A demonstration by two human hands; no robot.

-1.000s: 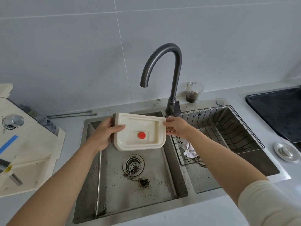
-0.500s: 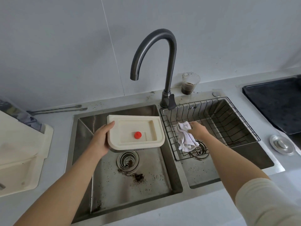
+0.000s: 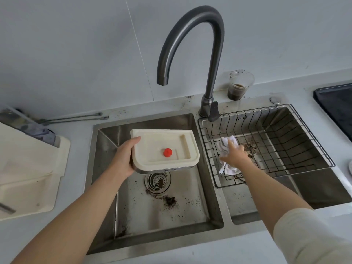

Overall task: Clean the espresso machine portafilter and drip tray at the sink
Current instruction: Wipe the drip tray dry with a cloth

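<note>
My left hand (image 3: 124,159) grips the left edge of the cream drip tray (image 3: 152,147), holding it level above the left sink basin (image 3: 137,212). A red float button (image 3: 167,152) sticks up from the tray's middle. My right hand (image 3: 235,156) reaches into the black wire basket (image 3: 297,141) in the right basin and closes on a crumpled white cloth (image 3: 226,143). Coffee grounds (image 3: 169,201) lie scattered near the left drain (image 3: 157,181). No portafilter is visible.
The dark gooseneck faucet (image 3: 211,54) rises between the basins. A plastic cup of coffee (image 3: 239,86) stands behind the right basin. The cream espresso machine (image 3: 28,168) sits at the left, and a black cooktop (image 3: 337,105) at the right. Two long spoons (image 3: 76,118) lie by the wall.
My right hand let go of the tray's right edge, moved right into the wire basket and took hold of the white cloth. My left hand alone now holds the tray.
</note>
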